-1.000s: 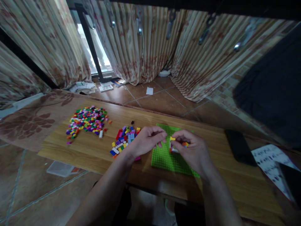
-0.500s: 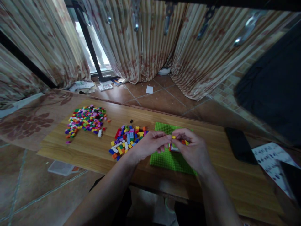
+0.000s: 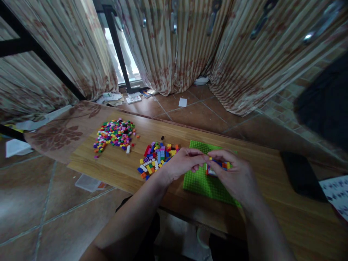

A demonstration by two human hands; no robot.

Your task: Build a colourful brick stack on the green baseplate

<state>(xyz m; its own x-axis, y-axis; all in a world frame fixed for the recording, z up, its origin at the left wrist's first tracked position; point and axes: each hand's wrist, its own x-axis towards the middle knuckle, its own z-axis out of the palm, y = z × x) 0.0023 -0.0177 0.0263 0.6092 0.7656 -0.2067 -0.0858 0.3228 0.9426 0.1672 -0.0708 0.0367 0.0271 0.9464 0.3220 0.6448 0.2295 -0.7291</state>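
A small yellow toy brick (image 3: 210,158) shows between the fingertips of both hands, above the green baseplate (image 3: 199,186). My left hand (image 3: 187,163) comes from the left with thumb and fingers pinched at the brick. From the other side, the curled fingers of my right hand (image 3: 231,168) close on the same brick. Beneath and behind the right fingers, a low build of white, red, blue, orange and yellow bricks (image 3: 212,171) stands on the baseplate, partly covered by that hand.
Left of the baseplate lies a loose pile of larger bricks (image 3: 149,165), partly behind my left forearm. A bigger pile of small bricks (image 3: 115,134) is farther left on the wooden tabletop (image 3: 108,168). A black phone-like slab (image 3: 301,175) and a printed sheet (image 3: 335,192) are at right.
The camera view has swung left, so the table and hands appear farther right. Both hands stay together at the yellow brick, which now looks lower and closer to the build.
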